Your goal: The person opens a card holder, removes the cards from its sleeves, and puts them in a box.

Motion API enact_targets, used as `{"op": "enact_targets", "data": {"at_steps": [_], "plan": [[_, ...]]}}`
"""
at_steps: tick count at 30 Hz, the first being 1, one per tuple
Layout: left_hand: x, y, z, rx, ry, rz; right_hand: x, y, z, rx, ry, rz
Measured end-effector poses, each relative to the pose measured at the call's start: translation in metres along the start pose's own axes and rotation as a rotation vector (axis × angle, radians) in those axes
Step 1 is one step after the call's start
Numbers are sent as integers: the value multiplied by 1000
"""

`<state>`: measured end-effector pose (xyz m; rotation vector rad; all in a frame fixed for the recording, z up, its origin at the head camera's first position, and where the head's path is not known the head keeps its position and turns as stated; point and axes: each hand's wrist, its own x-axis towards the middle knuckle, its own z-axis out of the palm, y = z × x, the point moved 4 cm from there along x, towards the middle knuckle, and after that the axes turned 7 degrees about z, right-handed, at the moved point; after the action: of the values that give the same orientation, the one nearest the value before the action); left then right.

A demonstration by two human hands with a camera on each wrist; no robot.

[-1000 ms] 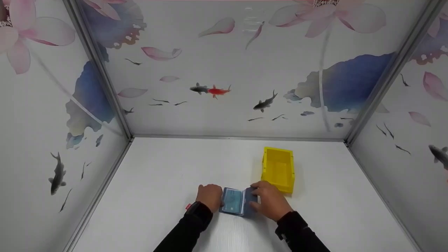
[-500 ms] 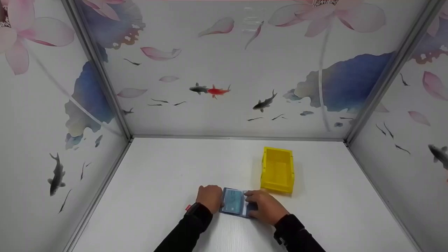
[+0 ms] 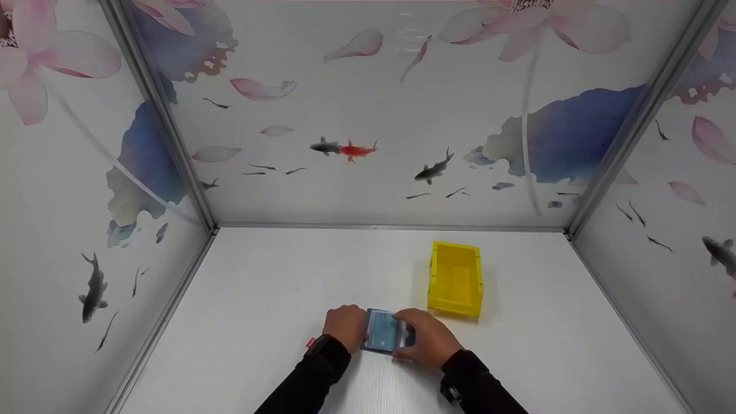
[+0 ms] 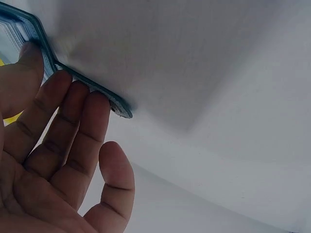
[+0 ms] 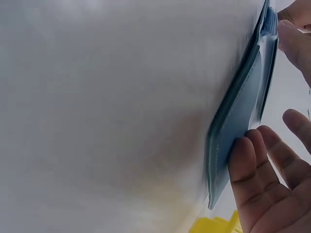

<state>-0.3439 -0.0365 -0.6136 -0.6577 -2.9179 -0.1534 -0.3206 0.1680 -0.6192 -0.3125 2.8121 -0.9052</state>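
Observation:
A blue card holder [image 3: 380, 330] with clear sleeves lies spread on the white table, a pale blue card showing in its left part. My left hand [image 3: 345, 325] pinches its left edge; the left wrist view shows the thumb over the sleeves and fingertips along the outer edge. My right hand [image 3: 430, 336] spans the right part, index finger at the far edge and thumb at the near edge. In the right wrist view the fingertips [image 5: 242, 158] rest against the blue cover [image 5: 238, 114]. That hand hides much of the right cover in the head view.
Beyond the right hand stands a yellow plastic bin [image 3: 455, 282], its open top facing up. White panels with painted fish and lotus flowers enclose the table [image 3: 287, 276] at the back and both sides, joined by grey metal frame strips [image 3: 391, 226].
My right hand has moved left, from the cover's right edge onto the sleeves near the middle, its thumb and index now spread over them. The left hand holds its place.

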Motion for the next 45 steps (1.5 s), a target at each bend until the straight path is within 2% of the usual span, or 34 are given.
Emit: {"op": "enact_targets", "data": {"at_steps": [7,14,24,31,37,45], "plan": [[-1,3,2,23,-1,41,2,-5,3,-60,44,-67],[-2,4,6,70,-8,97,3,-6,2,-58,46,-59],[-4,5,3,65,-18,96,7,-2,1,-1,16,-41],[-5,4,0,39,-57,94,7,-1,-1,47,34,-95],[-5,4,0,50,-45,118,7,-3,0,43,30,-73],[-4,5,1,60,-60,127,9,-4,-1,20,10,-52]]}}
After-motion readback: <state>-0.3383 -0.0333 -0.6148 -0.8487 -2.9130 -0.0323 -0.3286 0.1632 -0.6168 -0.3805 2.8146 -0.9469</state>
